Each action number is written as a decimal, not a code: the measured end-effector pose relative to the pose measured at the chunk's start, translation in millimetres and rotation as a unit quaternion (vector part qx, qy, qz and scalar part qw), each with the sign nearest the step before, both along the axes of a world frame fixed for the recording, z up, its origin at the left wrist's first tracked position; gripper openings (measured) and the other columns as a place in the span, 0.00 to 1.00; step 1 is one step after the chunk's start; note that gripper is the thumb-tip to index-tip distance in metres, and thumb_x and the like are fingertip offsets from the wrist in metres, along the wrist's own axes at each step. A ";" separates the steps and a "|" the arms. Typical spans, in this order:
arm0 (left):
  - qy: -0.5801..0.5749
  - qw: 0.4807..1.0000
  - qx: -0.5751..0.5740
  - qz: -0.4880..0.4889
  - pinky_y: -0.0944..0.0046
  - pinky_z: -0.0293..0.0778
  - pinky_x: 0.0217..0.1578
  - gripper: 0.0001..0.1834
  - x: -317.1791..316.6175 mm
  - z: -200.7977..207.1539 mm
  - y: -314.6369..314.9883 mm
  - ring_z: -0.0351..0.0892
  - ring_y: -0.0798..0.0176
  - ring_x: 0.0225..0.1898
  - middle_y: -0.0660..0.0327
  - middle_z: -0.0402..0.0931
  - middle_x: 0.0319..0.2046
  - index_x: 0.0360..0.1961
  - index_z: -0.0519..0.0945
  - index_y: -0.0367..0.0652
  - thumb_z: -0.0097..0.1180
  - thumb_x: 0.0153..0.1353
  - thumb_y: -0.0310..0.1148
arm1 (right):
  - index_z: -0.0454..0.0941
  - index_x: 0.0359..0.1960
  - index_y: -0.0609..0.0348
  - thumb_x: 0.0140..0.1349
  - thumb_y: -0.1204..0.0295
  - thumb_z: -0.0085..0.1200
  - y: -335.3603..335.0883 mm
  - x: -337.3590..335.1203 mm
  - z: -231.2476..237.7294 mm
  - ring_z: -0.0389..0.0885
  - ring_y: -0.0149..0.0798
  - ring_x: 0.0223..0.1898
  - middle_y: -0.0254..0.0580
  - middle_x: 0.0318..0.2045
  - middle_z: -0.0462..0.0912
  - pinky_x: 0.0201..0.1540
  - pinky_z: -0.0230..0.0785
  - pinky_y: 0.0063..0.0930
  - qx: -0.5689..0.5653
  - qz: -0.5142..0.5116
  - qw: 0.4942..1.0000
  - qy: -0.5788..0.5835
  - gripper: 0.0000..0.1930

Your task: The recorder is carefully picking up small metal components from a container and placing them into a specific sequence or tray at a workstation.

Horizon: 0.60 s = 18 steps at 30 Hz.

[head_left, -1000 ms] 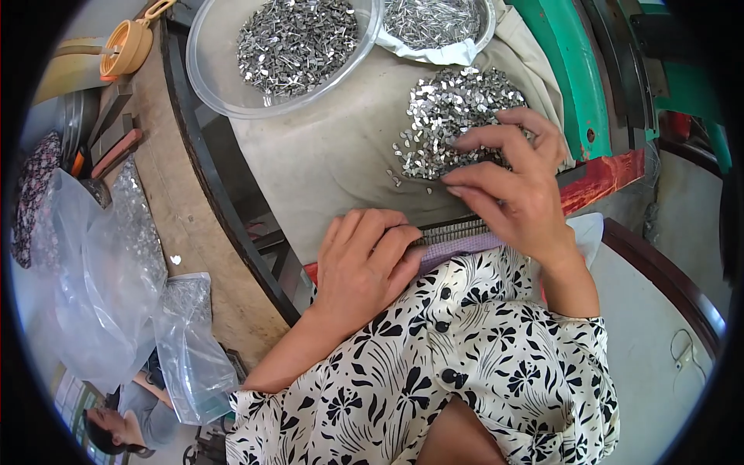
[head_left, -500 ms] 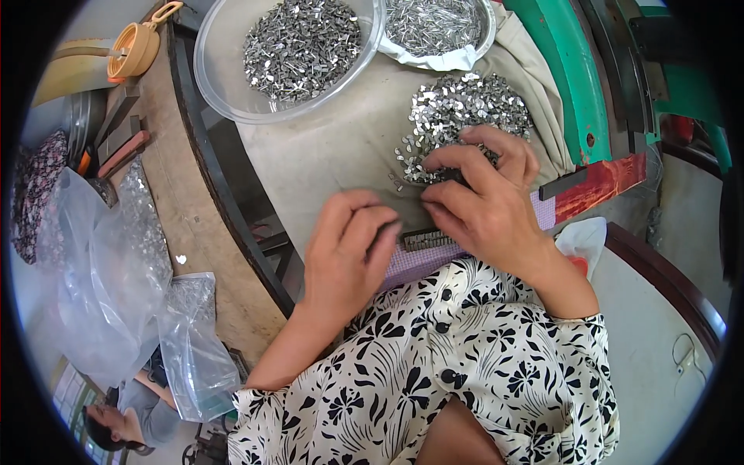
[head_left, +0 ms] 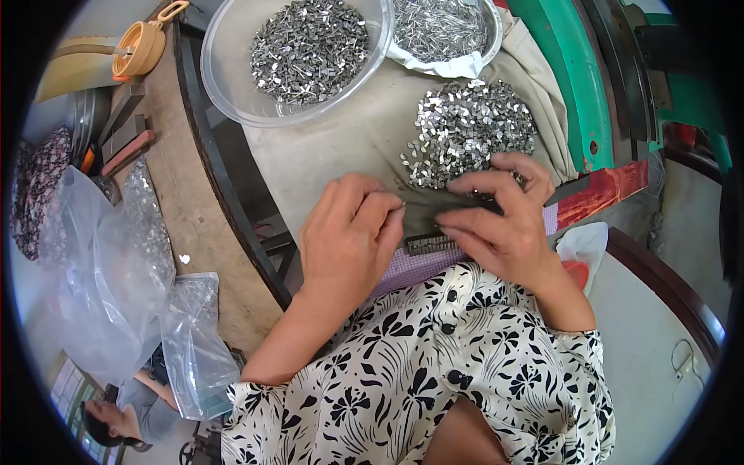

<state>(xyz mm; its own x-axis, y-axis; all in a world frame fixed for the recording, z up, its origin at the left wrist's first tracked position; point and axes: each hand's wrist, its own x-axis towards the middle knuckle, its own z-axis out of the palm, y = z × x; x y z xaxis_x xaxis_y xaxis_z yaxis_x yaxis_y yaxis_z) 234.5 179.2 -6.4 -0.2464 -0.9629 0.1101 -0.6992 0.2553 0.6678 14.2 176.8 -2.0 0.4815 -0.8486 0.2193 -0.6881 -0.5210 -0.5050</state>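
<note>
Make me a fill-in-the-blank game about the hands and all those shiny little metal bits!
1. The loose pile of shiny metal pieces lies on the cloth just beyond the ____ hand.
2. The clear plastic bowl is full of small ____ pieces.
3. Both hands rest on the table; the left hand lies beside a thin ____ strip.
4. The person's blouse has a black and white ____ pattern.

Missing words: right; metal; metal; flower
</note>
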 end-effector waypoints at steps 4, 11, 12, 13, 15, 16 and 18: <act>-0.005 1.000 0.024 0.015 0.62 0.73 0.34 0.08 6.4 0.6 7.2 0.78 0.57 0.35 0.58 0.75 0.36 0.32 0.81 0.39 0.66 0.50 0.21 | 0.88 0.32 0.43 0.43 0.69 0.70 -20.3 14.4 -4.5 0.67 0.48 0.57 0.29 0.46 0.82 0.59 0.53 0.43 -0.044 -0.007 0.999 -0.004 0.11; 0.061 0.989 0.117 0.062 0.66 0.75 0.35 0.10 14.4 1.5 10.6 0.78 0.63 0.36 0.58 0.75 0.39 0.38 0.80 0.38 0.62 0.55 0.17 | 0.82 0.27 0.47 0.43 0.69 0.67 -35.6 38.4 -2.7 0.68 0.44 0.58 0.25 0.49 0.79 0.57 0.52 0.44 -0.078 0.048 0.994 0.063 0.08; 0.062 0.989 0.117 0.062 0.66 0.75 0.35 0.10 14.6 1.1 10.6 0.78 0.63 0.36 0.58 0.75 0.39 0.38 0.80 0.38 0.62 0.55 0.17 | 0.82 0.26 0.47 0.42 0.69 0.67 -35.6 39.3 -1.6 0.68 0.44 0.58 0.26 0.49 0.79 0.58 0.52 0.44 -0.085 0.056 0.992 0.077 0.08; 0.060 0.990 0.113 0.055 0.66 0.75 0.36 0.10 14.8 0.8 10.5 0.78 0.62 0.36 0.58 0.75 0.39 0.37 0.80 0.38 0.61 0.55 0.17 | 0.82 0.26 0.47 0.42 0.69 0.67 -35.4 39.3 -1.2 0.68 0.44 0.58 0.26 0.49 0.79 0.58 0.52 0.44 -0.085 0.056 0.992 0.078 0.08; 0.061 0.991 0.110 0.047 0.66 0.75 0.36 0.09 14.9 -0.5 9.8 0.78 0.62 0.37 0.58 0.75 0.39 0.37 0.80 0.38 0.61 0.55 0.16 | 0.81 0.25 0.47 0.40 0.70 0.67 -34.9 38.7 -0.7 0.67 0.44 0.59 0.25 0.48 0.80 0.58 0.52 0.43 -0.087 0.050 0.993 0.068 0.09; 0.058 0.994 0.091 0.028 0.65 0.75 0.37 0.09 15.3 -1.6 9.9 0.78 0.61 0.37 0.58 0.75 0.39 0.36 0.81 0.38 0.62 0.54 0.17 | 0.81 0.25 0.47 0.40 0.70 0.67 -33.9 36.9 2.4 0.67 0.44 0.59 0.25 0.48 0.80 0.58 0.52 0.43 -0.087 0.051 0.992 0.070 0.09; 0.057 0.996 0.073 0.011 0.64 0.75 0.37 0.09 14.8 -2.7 9.3 0.78 0.60 0.38 0.58 0.75 0.39 0.36 0.81 0.38 0.62 0.54 0.17 | 0.82 0.24 0.46 0.38 0.69 0.68 -28.9 28.2 11.4 0.66 0.45 0.59 0.25 0.47 0.81 0.58 0.53 0.43 -0.063 0.027 0.997 0.042 0.09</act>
